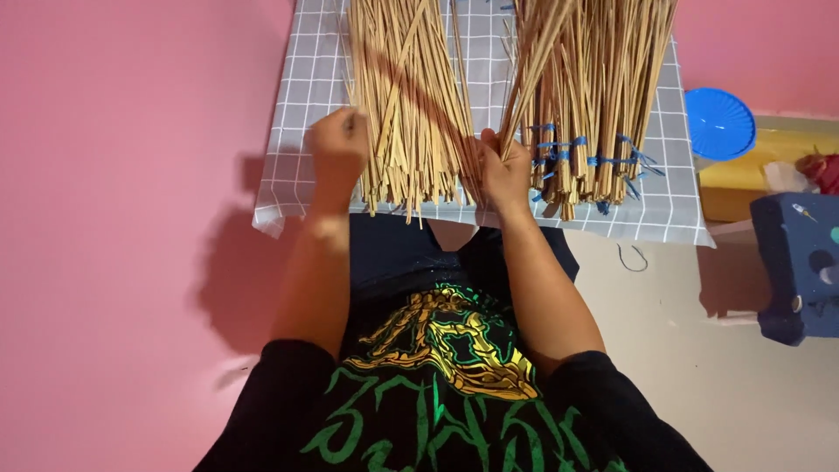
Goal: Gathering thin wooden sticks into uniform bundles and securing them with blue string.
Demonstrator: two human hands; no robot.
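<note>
Nearest the lens sat the person's own black T-shirt [437, 385] with its green and gold print, filling the six o'clock edge; beyond it, toward twelve o'clock, the grey checked cloth [301, 96] covered a table, its near edge hanging just past the knees; on that cloth lay the loose pile of thin tan sticks [411, 96], fanned from twelve o'clock down to the near edge, and at about one o'clock from it the tied bundles of sticks [603, 87], bound with blue string [559, 144] near their lower ends; the left hand [339, 149] was curled into a closed fist at the nine o'clock flank of the loose pile, pressed against its outer sticks, though whether any stick was pinched inside I could not tell; the right hand [505, 170] was closed tight round a small sheaf of sticks [533, 70] that slanted up toward one o'clock, crossing in front of the tied bundles; off at three o'clock rested a round blue lid [719, 122], and below it, near four o'clock, a dark blue plastic block [800, 267] stood apart from the table.
</note>
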